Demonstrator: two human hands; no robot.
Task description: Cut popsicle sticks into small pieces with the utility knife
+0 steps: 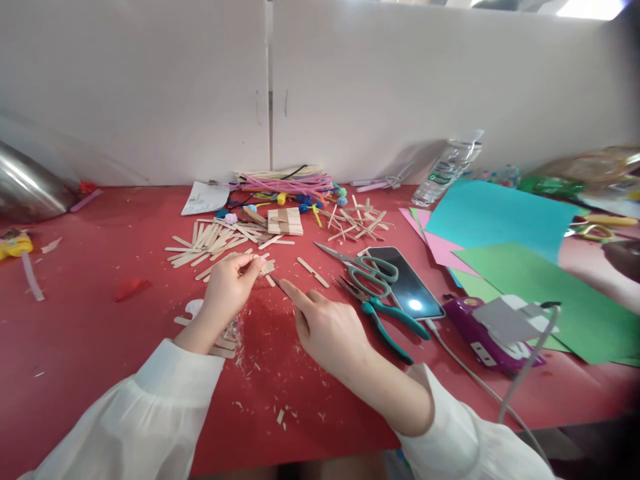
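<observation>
My left hand [231, 287] is closed in a pinch, thumb and forefinger on a small piece of wooden craft stick [269, 268]. Beside it, my right hand [327, 327] is wrapped round a slim tool with a dark narrow tip [275, 280], its forefinger stretched along the top. That tip points at the wooden piece; whether they touch I cannot tell. Most of the tool is hidden in my palm. Wood shavings [240, 347] lie scattered below my hands. A notched craft stick [313, 273] rests on the red table just beyond my right hand.
Loose craft sticks [215, 240] and a banded bundle [285, 221] lie behind my hands. To the right are scissors [373, 273], teal-handled pliers [385, 320], a phone [405, 283] on a cable, a purple power strip [490, 333], coloured paper [505, 217] and a water bottle [445, 175].
</observation>
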